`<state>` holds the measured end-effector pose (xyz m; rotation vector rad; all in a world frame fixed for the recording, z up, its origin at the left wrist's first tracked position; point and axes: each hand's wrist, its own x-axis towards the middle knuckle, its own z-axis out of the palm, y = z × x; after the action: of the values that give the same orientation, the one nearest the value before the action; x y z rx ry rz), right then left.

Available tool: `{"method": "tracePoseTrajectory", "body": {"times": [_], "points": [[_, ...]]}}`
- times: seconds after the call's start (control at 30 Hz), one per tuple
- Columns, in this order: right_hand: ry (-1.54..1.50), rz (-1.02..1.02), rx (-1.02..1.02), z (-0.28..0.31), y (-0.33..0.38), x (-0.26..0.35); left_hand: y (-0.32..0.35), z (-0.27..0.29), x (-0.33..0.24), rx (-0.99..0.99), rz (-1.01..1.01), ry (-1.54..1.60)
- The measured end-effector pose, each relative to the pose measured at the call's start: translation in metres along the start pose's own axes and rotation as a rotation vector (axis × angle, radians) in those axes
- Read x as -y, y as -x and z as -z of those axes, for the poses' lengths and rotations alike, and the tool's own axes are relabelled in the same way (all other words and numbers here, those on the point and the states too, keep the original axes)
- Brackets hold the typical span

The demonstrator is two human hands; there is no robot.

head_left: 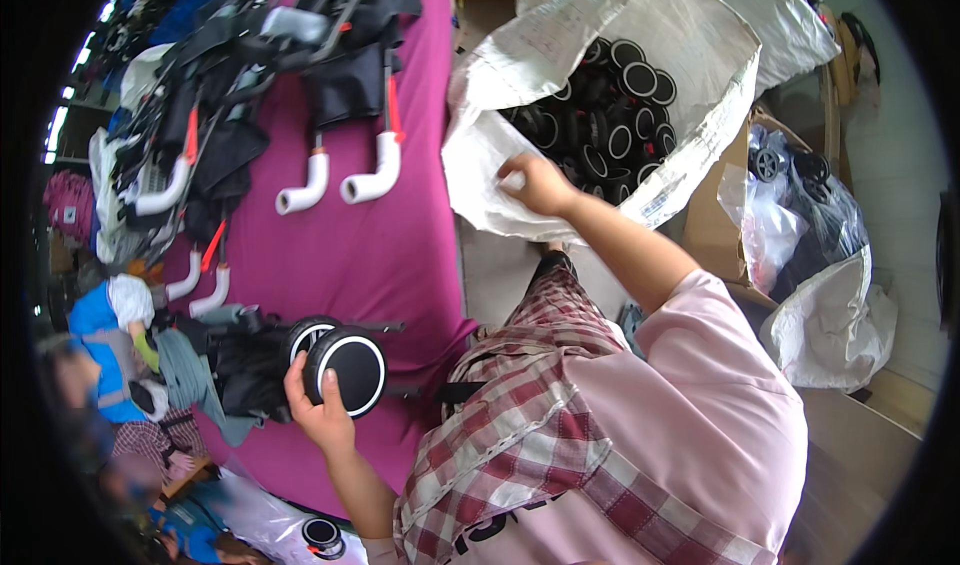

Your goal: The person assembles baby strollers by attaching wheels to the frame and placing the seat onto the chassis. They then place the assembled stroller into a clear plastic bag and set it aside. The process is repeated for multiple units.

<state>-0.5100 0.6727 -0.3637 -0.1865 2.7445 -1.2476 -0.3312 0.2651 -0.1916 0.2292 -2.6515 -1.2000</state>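
My left hand [324, 412] grips a black stroller wheel [350, 373] with a white ring, thumb and fingers on its lower edge. A second such wheel [305, 336] sits right behind it, beside a folded dark stroller frame [245, 365] on the purple-covered table. To the right, my right hand [541, 185] is over the near inner side of a large white woven sack [500, 75]. Its fingers are curled together; whether they pinch anything is hidden. Many black wheels with white rings [610, 130] lie heaped inside the sack, a short way beyond that hand.
Folded strollers with white curved handles [370, 170] lie on the purple cloth [400, 245] at the far left. Right of the sack stands a cardboard box [715, 220] with plastic-wrapped wheels. Other people [110, 345] are at the table's left side. Another wheel [322, 535] lies at the lower left.
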Motion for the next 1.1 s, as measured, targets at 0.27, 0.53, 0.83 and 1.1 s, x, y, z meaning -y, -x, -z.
{"method": "tracePoseTrajectory", "body": {"times": [0.27, 0.53, 0.83, 1.1], "points": [[0.548, -0.955, 0.358, 0.142, 0.057, -0.408, -0.067, -0.232, -0.064, 0.163, 0.179, 0.055], [0.668, -0.360, -0.071, 0.112, -0.034, -0.458, -0.092, -0.345, -0.120, 0.459, 0.415, 0.005], [0.834, -0.405, 0.446, 0.055, 0.030, -0.530, -0.070, -0.320, -0.144, 0.292, 0.504, -0.152], [0.878, -0.416, 0.628, 0.086, 0.061, -0.471, -0.016, -0.330, -0.132, 0.246, 0.485, -0.046]]}}
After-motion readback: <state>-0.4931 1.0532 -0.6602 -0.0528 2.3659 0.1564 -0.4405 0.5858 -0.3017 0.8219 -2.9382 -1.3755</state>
